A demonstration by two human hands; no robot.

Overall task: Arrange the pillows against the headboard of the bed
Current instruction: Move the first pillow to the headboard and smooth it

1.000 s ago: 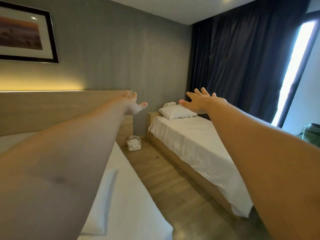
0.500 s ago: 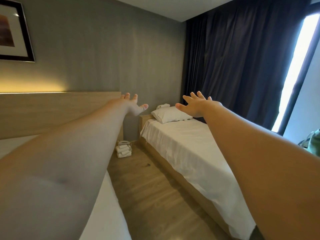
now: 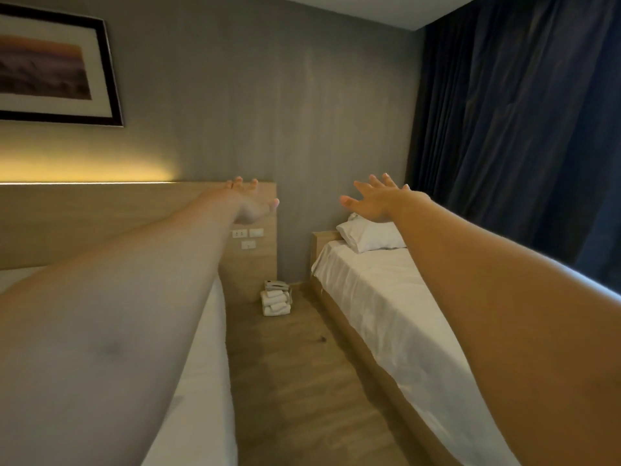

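Both my arms stretch straight forward. My left hand [image 3: 250, 205] is spread open in front of the wooden headboard [image 3: 100, 216] of the left bed [image 3: 201, 398], holding nothing. My right hand [image 3: 378, 200] is also spread open, empty, raised above the far end of the right bed [image 3: 379, 304]. A white pillow [image 3: 369, 237] lies at the head of that right bed against its low wooden headboard [image 3: 322, 240]; a second white pillow behind it is mostly hidden by my right hand. My left arm covers most of the left bed.
A stack of folded white towels [image 3: 276, 299] sits on the wooden floor [image 3: 302, 381] between the beds. Wall sockets [image 3: 248, 234] are set in the headboard panel. A framed picture [image 3: 53, 65] hangs upper left. Dark curtains [image 3: 521, 129] cover the right side.
The view has swung left and slightly up: the picture has come further into view and the window strip has left the frame. Both hands stay outstretched and open.
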